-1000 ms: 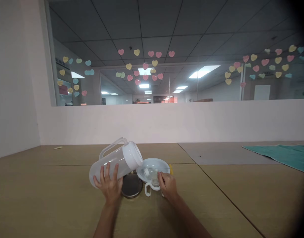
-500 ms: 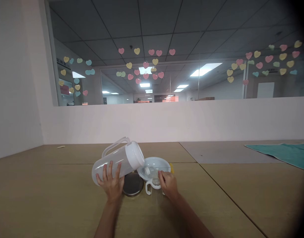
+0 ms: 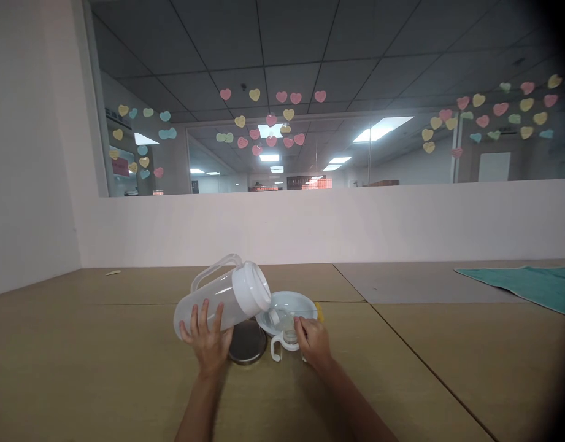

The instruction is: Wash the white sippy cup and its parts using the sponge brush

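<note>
Over the table (image 3: 126,368), left hand (image 3: 207,344) has the clear pitcher (image 3: 213,305), cradled by the body: fingers spread along its near side, thumb side low by the dark round plate (image 3: 248,342). Pitcher is tilted well over, white lid (image 3: 251,288) pointing right, handle up on top. Lid overlaps the left edge of the bowl (image 3: 294,298) in this view; can't tell if they touch.

Right hand (image 3: 313,341) is at the small white-handled cup (image 3: 289,345), right side of it. Those fingers are curled, thumb against index; can't tell what, if anything, they pinch, the hand hides it. Cup sits just in front of the bowl, its visible handle on the left. White item (image 3: 273,317) inside the bowl, too small to identify. Something yellow (image 3: 319,312) at the bowl's right edge.

Teal cloth (image 3: 530,287) lies far right, well apart from both hands. Small pale scrap (image 3: 113,273) at back left. Window (image 3: 310,37) behind, heart-shaped notes (image 3: 271,120) on it.
</note>
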